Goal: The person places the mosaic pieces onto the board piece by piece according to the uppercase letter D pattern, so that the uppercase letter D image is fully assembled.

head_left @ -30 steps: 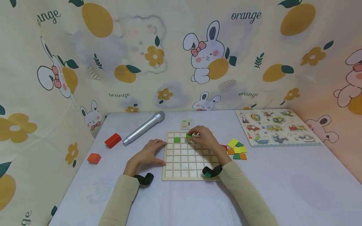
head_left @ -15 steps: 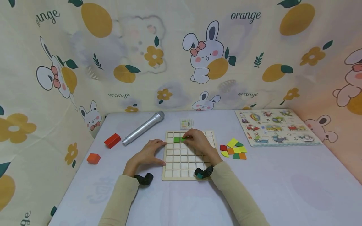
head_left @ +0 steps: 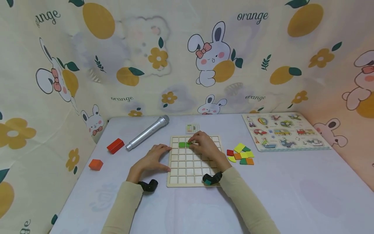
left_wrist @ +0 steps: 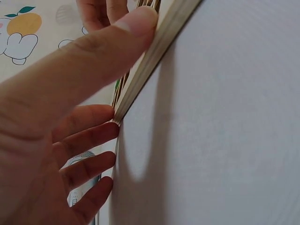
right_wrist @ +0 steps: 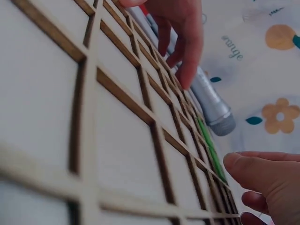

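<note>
A wooden grid board [head_left: 170, 182] lies on the table, divided into square cells. My left hand [head_left: 152, 158] spreads along its left edge; in the left wrist view the thumb [left_wrist: 136, 22] touches the board's side, with the fingers reaching toward the far corner. One green tile [head_left: 182, 144] sits in a cell of the second row from the back. Beside it, my right hand [head_left: 206, 146] holds a second green tile [head_left: 188, 145] by its fingertips at the adjoining cell, partly covering it. Both green pieces look low in the grid in the right wrist view.
Several coloured tiles [head_left: 243, 155] lie right of the board. A small pattern card [head_left: 192, 128] is behind it. A silver microphone [head_left: 147, 133], a red block [head_left: 115, 146] and an orange block [head_left: 95, 164] stand left. A picture puzzle board [head_left: 286, 131] occupies the back right.
My right hand has moved left across the board, bringing the second green tile beside the first, then stayed nearly in place. The left hand has kept its position at the edge.
</note>
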Available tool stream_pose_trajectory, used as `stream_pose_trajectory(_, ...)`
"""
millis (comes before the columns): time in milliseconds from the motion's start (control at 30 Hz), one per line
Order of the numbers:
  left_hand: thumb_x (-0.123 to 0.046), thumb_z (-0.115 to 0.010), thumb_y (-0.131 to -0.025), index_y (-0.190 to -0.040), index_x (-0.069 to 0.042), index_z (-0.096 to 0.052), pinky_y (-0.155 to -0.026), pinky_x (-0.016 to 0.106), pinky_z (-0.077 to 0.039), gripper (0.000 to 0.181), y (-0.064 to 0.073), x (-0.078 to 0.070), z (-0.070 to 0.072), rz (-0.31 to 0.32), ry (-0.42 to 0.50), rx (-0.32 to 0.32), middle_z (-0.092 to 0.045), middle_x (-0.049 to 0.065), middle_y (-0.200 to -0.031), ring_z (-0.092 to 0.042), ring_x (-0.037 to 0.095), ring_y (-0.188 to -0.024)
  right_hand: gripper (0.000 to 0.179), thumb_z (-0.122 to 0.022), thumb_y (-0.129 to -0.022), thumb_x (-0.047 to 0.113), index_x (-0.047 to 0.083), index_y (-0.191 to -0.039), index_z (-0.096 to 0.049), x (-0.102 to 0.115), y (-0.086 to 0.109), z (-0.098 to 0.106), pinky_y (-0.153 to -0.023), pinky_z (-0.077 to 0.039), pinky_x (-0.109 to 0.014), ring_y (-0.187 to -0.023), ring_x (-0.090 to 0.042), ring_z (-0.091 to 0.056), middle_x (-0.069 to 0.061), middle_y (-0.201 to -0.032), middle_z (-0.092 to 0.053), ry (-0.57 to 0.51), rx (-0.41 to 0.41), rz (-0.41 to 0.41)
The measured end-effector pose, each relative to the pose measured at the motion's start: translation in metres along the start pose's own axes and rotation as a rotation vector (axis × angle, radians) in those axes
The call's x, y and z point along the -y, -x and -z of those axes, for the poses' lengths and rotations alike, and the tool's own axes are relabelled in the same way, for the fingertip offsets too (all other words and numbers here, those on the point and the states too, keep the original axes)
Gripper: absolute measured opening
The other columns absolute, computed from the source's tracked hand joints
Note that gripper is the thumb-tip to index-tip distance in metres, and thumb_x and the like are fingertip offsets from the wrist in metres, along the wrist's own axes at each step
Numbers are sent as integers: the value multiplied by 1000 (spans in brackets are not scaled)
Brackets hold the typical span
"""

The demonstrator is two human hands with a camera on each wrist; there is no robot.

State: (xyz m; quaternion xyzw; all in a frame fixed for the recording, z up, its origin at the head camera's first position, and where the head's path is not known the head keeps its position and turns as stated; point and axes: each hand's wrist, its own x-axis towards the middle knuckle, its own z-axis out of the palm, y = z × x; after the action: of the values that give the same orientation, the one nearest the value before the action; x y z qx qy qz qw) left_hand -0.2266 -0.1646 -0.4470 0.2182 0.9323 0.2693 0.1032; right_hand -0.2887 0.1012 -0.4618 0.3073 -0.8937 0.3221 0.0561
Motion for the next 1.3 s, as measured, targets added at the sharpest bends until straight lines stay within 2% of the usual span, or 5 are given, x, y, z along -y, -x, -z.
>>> stream_pose_trajectory(200, -40, -83, -66, -140, -15, -42, -107, 50, -28, 89, 1, 0, 0, -8, -3, -1, -38, 8, -141, -30, 28, -131, 19, -66, -87, 13, 6, -104, -69, 0, 13, 24, -72, -50, -32, -84, -18, -55, -7, -101, -60, -73, 11, -1)
stream_pose_trajectory(533, -40, -83, -65, -140, -14, -42, -106, 49, -29, 89, -1, 1, 0, -10, -10, -6, -39, 8, -141, -30, 28, -130, 20, -68, -85, 12, 6, -103, -69, -18, 57, 76, -71, -50, -35, -81, -15, -54, -4, -98, -63, 11, 24, 1)
stream_pose_trajectory(700, -40, -83, -66, -140, -15, -42, -107, 49, -28, 89, 0, 0, 0, -5, -7, 0, -38, 8, -141, -29, 28, -131, 18, -68, -85, 13, 7, -102, -70, -34, 83, 95, -71, -49, -33, -82, -16, -54, -3, -97, -64, 54, 25, -73)
stream_pose_trajectory(933, -40, -83, -66, -140, -14, -42, -107, 50, -28, 89, 1, -1, 0, -6, -4, 3, -38, 9, -142, -29, 29, -132, 22, -69, -85, 14, 6, -105, -68, -56, 110, 113, -75, -49, -38, -87, -23, -54, -9, -103, -62, 129, 18, -243)
stream_pose_trajectory(1300, -41, -82, -67, -140, -14, -42, -107, 50, -28, 88, 0, 2, 0, -22, -24, -1, -38, 10, -142, -29, 30, -132, 29, -68, -85, 12, 6, -113, -65, -70, 117, 120, -77, -48, -43, -90, -28, -51, -14, -103, -58, 184, 46, -400)
